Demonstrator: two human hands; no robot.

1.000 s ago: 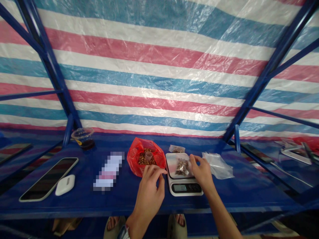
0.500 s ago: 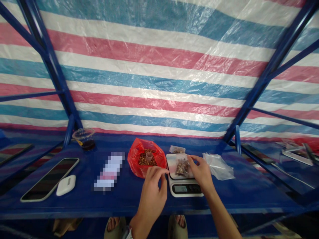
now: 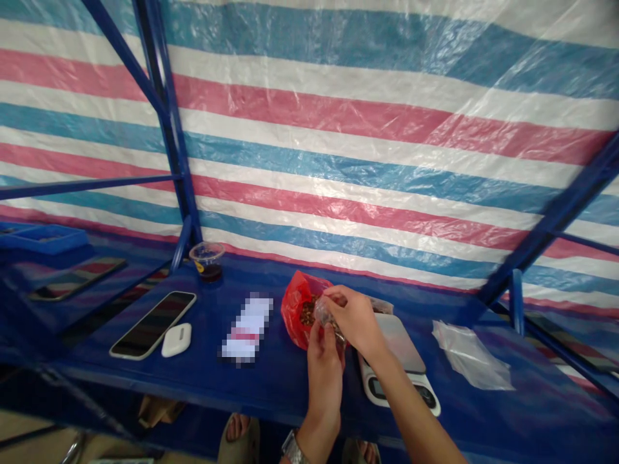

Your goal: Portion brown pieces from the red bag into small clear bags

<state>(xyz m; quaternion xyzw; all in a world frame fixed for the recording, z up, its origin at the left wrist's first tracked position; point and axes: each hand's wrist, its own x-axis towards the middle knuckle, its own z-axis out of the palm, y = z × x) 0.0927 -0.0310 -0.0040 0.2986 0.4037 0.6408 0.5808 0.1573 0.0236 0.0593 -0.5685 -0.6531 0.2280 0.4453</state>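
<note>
A small clear plastic bag with small brownish metal-looking pieces in it is held between both hands, over the right side of an open red plastic bag. My left hand grips it from below with fingers closed. My right hand pinches its upper part and covers much of it. Inside the red bag lie many small brown-gold pieces; what exactly they are is too small to tell. Just right of the hands, a digital kitchen scale is partly covered by my right forearm.
Flat clear bags lie right of the scale. Another small filled bag sits behind it. To the left are a blurred-out phone-like item, a white earbud case, a phone and a cup of dark liquid. Blue metal bars frame the shelf.
My right hand has lifted the small filled bag off the scale and brought it left to the red bag. My left hand has closed on it too. The view has shifted left.
</note>
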